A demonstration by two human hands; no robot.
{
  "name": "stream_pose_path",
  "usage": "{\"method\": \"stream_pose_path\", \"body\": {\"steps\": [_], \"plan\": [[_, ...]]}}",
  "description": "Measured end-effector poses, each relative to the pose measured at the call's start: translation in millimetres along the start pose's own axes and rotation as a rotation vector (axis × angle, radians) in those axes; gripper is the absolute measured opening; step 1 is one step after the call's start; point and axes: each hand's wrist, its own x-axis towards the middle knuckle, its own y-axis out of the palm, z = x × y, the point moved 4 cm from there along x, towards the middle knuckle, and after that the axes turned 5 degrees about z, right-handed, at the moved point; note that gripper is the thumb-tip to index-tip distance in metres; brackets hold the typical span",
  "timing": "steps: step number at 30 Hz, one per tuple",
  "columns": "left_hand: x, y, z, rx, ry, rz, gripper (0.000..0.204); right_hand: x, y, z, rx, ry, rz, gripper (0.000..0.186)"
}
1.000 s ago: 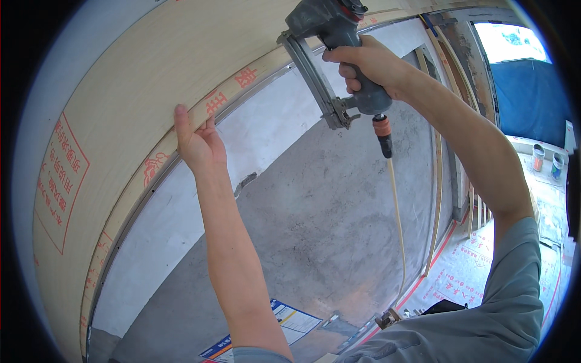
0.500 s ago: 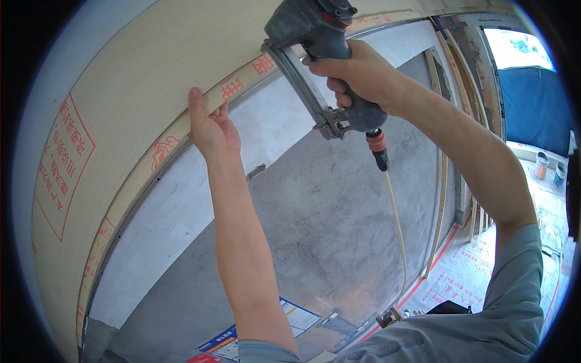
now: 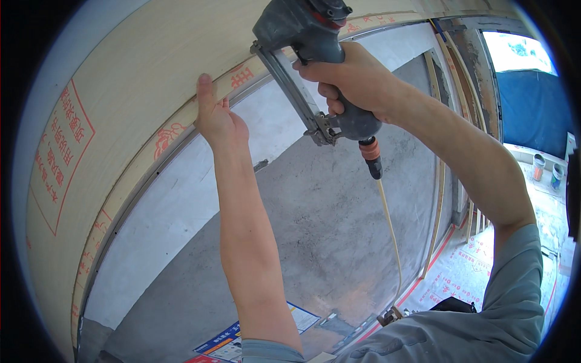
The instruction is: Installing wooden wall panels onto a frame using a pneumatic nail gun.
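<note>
My right hand [image 3: 363,81] is wrapped round the handle of a dark grey pneumatic nail gun [image 3: 296,27], held up at the top. The gun's nose is close to a pale wooden strip [image 3: 130,187] along the edge of a plywood panel [image 3: 139,66]; I cannot tell whether it touches. An orange-and-black coupling [image 3: 370,157] joins the handle to a thin yellowish air hose [image 3: 392,236]. To the left of the gun, my left hand [image 3: 223,124] grips the strip, thumb up on its face and fingers curled at its lower edge, partly hidden.
Below the strip is a grey wall [image 3: 339,212] with a white upper band. Wooden battens [image 3: 463,91] stand at the right, near a blue sheet [image 3: 535,109]. Protective film [image 3: 460,272] covers the floor; two cans [image 3: 538,166] sit farther off. A printed blue-and-white sheet [image 3: 224,345] shows below.
The nail gun and my right hand have shifted slightly left and down in the view. My left hand appears a little farther right, still on the strip.
</note>
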Motion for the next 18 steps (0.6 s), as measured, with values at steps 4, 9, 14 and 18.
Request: {"method": "stream_pose_path", "body": {"steps": [4, 9, 14, 18], "plan": [[3, -2, -2, 0.006, -0.002, 0.012, 0.064, -3, 3, -5, 0.072, 0.023, -0.001, 0.021], [1, -4, 1, 0.016, -0.069, 0.023, 0.067, -46, 5, -44, 0.176, -0.021, -0.071, 0.016], [-19, 3, -2, 0.044, -0.150, 0.080, 0.065, -127, 5, -108, 0.415, 0.063, -0.319, 0.013], [-81, 26, 33, 0.440, -0.297, 0.367, 0.057, -159, -31, -165, 0.582, 0.172, -0.421, 0.017]]}}
